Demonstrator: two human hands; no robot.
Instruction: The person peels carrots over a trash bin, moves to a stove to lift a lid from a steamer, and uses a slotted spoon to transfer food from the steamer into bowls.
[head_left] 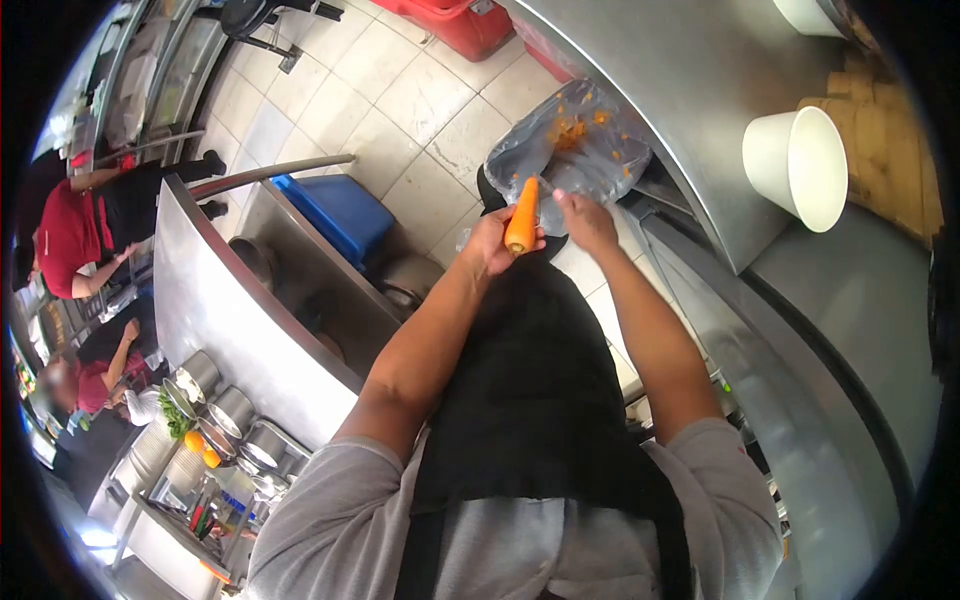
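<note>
A tapered orange carrot [522, 222] lies in my left hand [492, 242], its thick stem end towards me. The fingers close around it from the left and below. My right hand [588, 220] is closed beside the carrot's narrow end, around a small slim tool that looks like a peeler [548, 190]; its handle is mostly hidden by the fingers. Beneath and beyond both hands, a grey plastic bag [520, 140] spreads open as a bin liner. Orange peelings [570, 133] lie inside it.
To the right, a steel counter [690, 90] carries a white tub [785, 160]. At left are a curved steel counter [215, 290], a blue bin [340, 215] and several metal pots [232, 410]. A red tub [465, 30] stands on the tiled floor [400, 100]. Two people in red tops work farther left.
</note>
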